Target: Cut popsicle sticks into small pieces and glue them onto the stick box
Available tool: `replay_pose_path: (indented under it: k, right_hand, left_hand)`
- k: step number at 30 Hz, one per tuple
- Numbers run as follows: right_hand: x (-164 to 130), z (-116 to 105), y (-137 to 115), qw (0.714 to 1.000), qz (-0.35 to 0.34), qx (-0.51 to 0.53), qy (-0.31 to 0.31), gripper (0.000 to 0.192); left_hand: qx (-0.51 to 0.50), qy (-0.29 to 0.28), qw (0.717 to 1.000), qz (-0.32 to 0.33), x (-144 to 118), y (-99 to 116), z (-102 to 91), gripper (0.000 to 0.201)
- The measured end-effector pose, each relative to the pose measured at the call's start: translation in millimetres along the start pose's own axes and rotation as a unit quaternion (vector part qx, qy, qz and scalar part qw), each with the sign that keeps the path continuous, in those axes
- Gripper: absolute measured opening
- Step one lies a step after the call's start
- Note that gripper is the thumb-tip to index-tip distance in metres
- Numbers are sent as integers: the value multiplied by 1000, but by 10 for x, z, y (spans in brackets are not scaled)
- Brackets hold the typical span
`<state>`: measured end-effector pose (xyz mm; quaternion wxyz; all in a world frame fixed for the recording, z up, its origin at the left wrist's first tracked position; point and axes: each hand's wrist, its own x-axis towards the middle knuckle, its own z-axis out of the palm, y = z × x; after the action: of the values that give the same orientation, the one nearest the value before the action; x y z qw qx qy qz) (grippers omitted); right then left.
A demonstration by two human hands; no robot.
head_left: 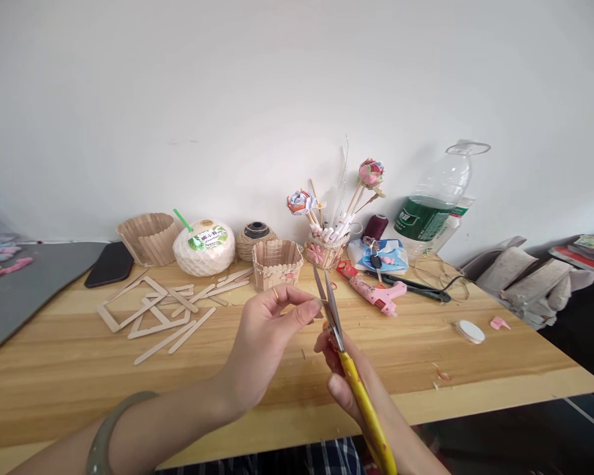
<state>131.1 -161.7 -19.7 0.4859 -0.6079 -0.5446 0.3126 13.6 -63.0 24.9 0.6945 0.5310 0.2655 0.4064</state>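
My right hand [352,379] grips a pair of scissors [359,389] with yellow handles. The blades point up and away and stand slightly apart. Beside them, my left hand [272,330] pinches a small thin piece [319,311] between thumb and forefinger, right at the blades. Fingers cover most of that piece, so its kind does not show. Just behind my left hand stands a small basket of craft sticks [277,265] with pink decoration. A second decorated basket [327,251], holding white sticks and paper flowers [371,173], is behind the scissors.
Loose craft sticks [192,330] and glued frames lie left, near a larger stick basket [148,239], a coconut [204,249], a twine spool [257,241] and a phone [109,264]. To the right are a pink glue gun [376,293], a bottle [433,204] and a white lid [470,331].
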Motion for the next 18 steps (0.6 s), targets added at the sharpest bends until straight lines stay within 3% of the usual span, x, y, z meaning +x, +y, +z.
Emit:
replay_pose_path:
  k: [11,18]
  right_hand:
    - [-2,-104,-80,999,27,-13,-41,59]
    - [-69,-124,56,997,7,45,-70,54]
  left_hand:
    - [54,-13,998,43,-3,48,-11,9]
    - [70,-25,997,37,-11,63,-6,10]
